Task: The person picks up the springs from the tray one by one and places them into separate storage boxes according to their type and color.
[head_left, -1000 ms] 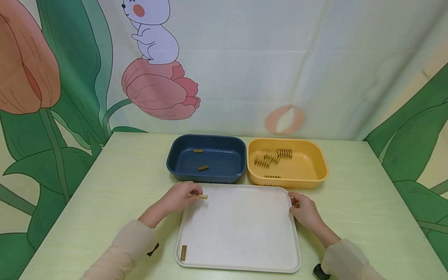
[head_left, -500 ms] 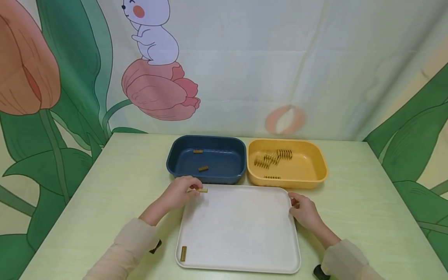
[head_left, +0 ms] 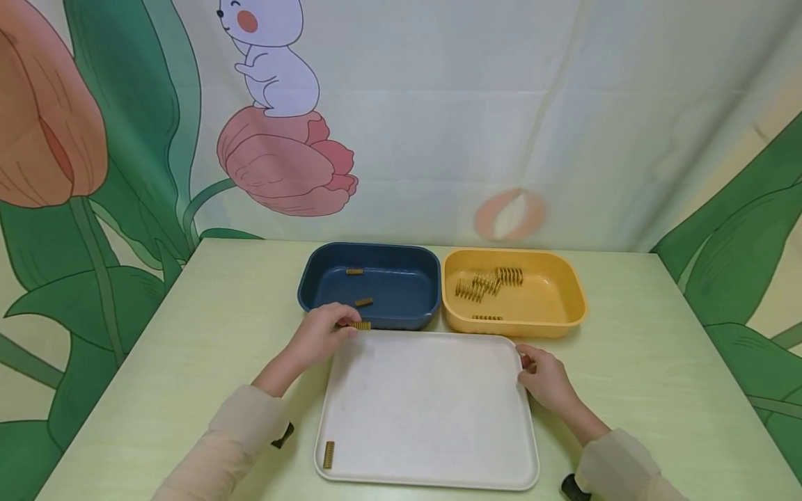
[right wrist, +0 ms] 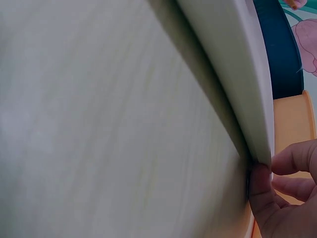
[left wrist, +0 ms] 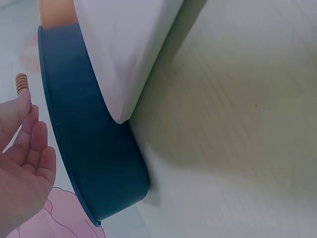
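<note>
Between the thumb and fingers of my left hand (head_left: 321, 335) is a small brass coil spring (head_left: 361, 325), held at the near rim of the dark blue bin (head_left: 401, 321). The left wrist view shows that spring (left wrist: 21, 83) poking out past the thumb, its other end hidden by the fingers. My right hand (head_left: 548, 381) pinches the right edge of a white tray (head_left: 432, 410) near its far corner; in the right wrist view the thumb lies against the tray's side. Another spring (head_left: 328, 454) lies in the tray's near left corner.
Two small springs lie inside the blue bin. Beside it on the right stands a yellow bin (head_left: 539, 325) with several larger springs (head_left: 487, 282). The bins stand behind the tray on a pale green table (head_left: 207, 327). A printed curtain (head_left: 432, 139) hangs behind.
My left hand has moved away from me with the spring, from over the tray's far left corner to the blue bin's near rim. The right hand has stayed on the tray.
</note>
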A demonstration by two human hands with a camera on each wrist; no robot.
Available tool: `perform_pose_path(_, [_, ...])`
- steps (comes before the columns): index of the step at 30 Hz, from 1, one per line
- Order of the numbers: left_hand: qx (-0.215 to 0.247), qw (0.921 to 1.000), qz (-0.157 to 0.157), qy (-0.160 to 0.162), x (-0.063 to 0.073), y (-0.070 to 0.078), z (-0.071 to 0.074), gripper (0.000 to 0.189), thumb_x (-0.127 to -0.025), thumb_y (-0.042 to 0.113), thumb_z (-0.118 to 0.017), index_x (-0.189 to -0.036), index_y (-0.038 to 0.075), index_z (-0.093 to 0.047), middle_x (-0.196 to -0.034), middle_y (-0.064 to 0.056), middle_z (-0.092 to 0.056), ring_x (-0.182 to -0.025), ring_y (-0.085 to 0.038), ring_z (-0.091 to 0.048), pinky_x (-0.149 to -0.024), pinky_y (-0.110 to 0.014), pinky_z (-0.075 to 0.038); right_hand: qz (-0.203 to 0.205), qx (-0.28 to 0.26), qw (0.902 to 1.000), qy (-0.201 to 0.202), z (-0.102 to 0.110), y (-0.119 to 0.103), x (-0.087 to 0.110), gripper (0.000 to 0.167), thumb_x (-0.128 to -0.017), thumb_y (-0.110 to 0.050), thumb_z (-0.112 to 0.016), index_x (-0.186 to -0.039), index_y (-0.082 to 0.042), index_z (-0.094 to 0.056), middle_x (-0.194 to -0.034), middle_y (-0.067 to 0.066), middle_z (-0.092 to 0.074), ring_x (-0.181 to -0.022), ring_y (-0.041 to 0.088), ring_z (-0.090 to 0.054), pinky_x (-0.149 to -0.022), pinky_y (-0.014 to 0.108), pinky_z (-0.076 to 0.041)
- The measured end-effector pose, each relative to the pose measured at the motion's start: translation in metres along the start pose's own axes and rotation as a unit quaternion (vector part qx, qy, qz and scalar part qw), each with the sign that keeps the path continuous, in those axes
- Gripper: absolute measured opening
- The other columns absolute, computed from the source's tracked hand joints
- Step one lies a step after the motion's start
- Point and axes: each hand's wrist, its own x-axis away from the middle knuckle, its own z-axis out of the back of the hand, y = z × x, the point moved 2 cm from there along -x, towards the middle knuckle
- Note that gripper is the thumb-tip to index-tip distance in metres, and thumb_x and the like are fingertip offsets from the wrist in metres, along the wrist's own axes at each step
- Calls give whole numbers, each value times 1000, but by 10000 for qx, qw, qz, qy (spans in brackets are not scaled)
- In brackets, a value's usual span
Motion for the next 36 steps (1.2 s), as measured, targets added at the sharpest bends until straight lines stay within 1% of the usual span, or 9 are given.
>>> perform_pose_path(3, [1, 10000, -13, 89, -2, -1, 0, 16, -79, 9, -63, -94, 6, -63, -93, -7, -61, -86, -20, -55, -78, -35, -45, 42, 2, 10000, 11, 0, 0, 0, 48, -69, 7, -51, -117, 8, -50, -86, 13, -54, -71, 17, -50, -55, 22, -41])
perform_pose_path(11, [126, 9994, 210, 225, -8, -1, 0, 15, -80, 11, -62, -95, 7, -63, -94, -7, -61, -88, -22, -54, -79, -37, -45, 66, -3, 10000, 7, 0, 0, 1, 48, -69, 7, -51, -117, 9, -50, -85, 13, -54, -71, 17, -50, -55, 22, -41])
perform_pose_path(17, [190, 9989, 291, 325, -14, -2, -1, 15, -80, 11, -62, -95, 7, -62, -95, -9, -61, -88, -23, -55, -80, -37, -45, 73, 17, 10000, -5, 1, 0, 2, 48, -69, 7, -51, -117, 8, -51, -85, 13, -53, -71, 17, -50, -55, 22, -41])
perform_pose_path(24, [183, 9987, 313, 345, -20, -3, -3, 17, -81, 12, -61, -97, 8, -63, -97, -8, -61, -90, -23, -56, -80, -38, -45, 61, -10, 10000, -8, 1, 0, 2, 48, -69, 7, -51, -117, 8, -51, -87, 14, -54, -70, 17, -50, -55, 22, -41])
perform_pose_path(30, [188, 9987, 330, 329, -27, -2, -4, 17, -81, 13, -61, -98, 8, -63, -99, -8, -62, -91, -23, -55, -81, -38, -45, 45, 14, 10000, 3, 0, 0, 1, 48, -70, 7, -51, -117, 8, -50, -87, 14, -54, -71, 17, -51, -55, 22, -42])
perform_pose_path(36, [277, 9980, 470, 312, -34, -4, -6, 17, -82, 13, -60, -98, 9, -63, -100, -8, -61, -91, -23, -55, -82, -38, -44, 39, 19, 10000, -4, 0, 1, 0, 48, -70, 6, -52, -118, 8, -50, -87, 14, -54, -72, 18, -51, -56, 22, -42])
